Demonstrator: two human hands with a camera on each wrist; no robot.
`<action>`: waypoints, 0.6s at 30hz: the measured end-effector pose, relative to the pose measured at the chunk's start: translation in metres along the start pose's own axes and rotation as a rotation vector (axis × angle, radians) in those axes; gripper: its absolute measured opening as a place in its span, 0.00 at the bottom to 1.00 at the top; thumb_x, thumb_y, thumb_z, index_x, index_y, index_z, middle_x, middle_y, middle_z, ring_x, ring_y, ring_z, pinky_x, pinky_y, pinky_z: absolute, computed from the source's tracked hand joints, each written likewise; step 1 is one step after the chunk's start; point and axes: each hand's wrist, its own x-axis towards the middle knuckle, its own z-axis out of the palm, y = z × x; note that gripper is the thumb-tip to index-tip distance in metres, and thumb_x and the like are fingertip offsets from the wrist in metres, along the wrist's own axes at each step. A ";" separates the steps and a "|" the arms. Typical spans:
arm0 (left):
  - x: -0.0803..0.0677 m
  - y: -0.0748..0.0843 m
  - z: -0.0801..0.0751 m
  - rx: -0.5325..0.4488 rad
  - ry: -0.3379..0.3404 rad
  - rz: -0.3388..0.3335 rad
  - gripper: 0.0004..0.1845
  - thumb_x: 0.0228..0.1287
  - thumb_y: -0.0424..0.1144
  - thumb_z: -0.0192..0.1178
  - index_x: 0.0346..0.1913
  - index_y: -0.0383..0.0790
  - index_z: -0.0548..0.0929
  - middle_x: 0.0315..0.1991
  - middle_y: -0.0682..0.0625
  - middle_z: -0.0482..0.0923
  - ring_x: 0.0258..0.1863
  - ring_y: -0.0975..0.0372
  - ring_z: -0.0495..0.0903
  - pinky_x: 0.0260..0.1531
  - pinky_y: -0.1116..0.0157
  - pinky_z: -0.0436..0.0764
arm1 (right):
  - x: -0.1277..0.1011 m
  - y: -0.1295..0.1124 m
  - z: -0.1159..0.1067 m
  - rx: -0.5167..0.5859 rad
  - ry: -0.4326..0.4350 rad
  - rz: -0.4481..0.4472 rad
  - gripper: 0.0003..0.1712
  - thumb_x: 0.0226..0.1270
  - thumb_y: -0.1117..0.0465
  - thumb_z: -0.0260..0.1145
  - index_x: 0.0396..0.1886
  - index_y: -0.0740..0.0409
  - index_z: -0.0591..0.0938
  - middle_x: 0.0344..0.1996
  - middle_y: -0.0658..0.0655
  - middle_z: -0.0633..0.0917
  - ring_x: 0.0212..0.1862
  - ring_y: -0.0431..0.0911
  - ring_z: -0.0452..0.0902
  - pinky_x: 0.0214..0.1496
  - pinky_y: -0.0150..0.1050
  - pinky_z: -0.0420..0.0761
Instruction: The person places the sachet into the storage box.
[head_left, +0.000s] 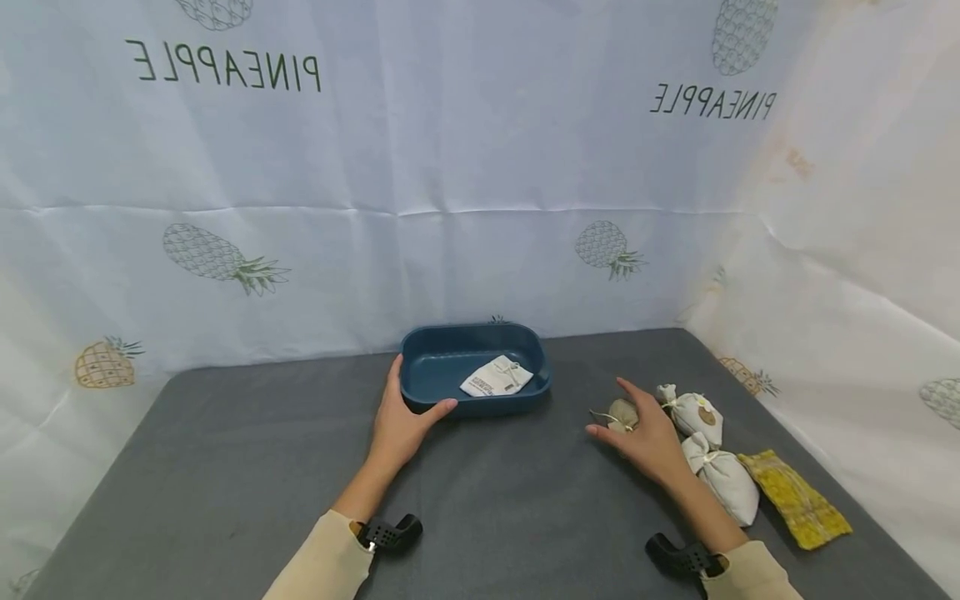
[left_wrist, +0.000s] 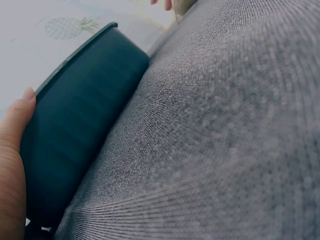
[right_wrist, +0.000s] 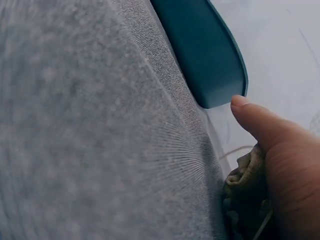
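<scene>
Grey desk (head_left: 525,500), lower frame: left hand (head_left: 401,425) gripped a tray (head_left: 495,406); wide right hand (head_left: 651,437) flanked a soft-looking sachet (head_left: 622,412), best belly-pinched.

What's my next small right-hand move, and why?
Probably close the right hand on the tan pouch: in the head view it lies between the spread fingers, while the left hand holds the blue tray, where one white pouch rests.

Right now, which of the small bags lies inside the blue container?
The white bag with printed text; the other bags lie on the grey table.
</scene>
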 end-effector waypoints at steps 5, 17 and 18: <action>-0.001 0.000 0.000 -0.004 0.002 0.001 0.64 0.52 0.62 0.74 0.83 0.54 0.43 0.83 0.48 0.45 0.81 0.47 0.53 0.74 0.37 0.59 | -0.002 0.008 0.005 0.031 0.011 0.043 0.55 0.55 0.42 0.79 0.77 0.58 0.65 0.70 0.69 0.73 0.69 0.67 0.70 0.62 0.67 0.72; -0.001 -0.002 0.000 0.000 0.004 0.001 0.63 0.53 0.61 0.75 0.83 0.55 0.42 0.84 0.48 0.44 0.81 0.47 0.52 0.74 0.36 0.59 | -0.003 0.017 0.013 0.069 0.150 -0.021 0.26 0.54 0.56 0.81 0.54 0.54 0.87 0.51 0.60 0.88 0.40 0.42 0.83 0.41 0.39 0.80; -0.001 -0.001 0.001 0.000 0.002 0.001 0.63 0.53 0.61 0.74 0.83 0.56 0.42 0.84 0.48 0.44 0.81 0.47 0.52 0.74 0.36 0.59 | -0.003 0.017 0.012 0.076 0.167 -0.023 0.24 0.54 0.57 0.80 0.52 0.54 0.87 0.48 0.59 0.89 0.35 0.38 0.80 0.37 0.36 0.78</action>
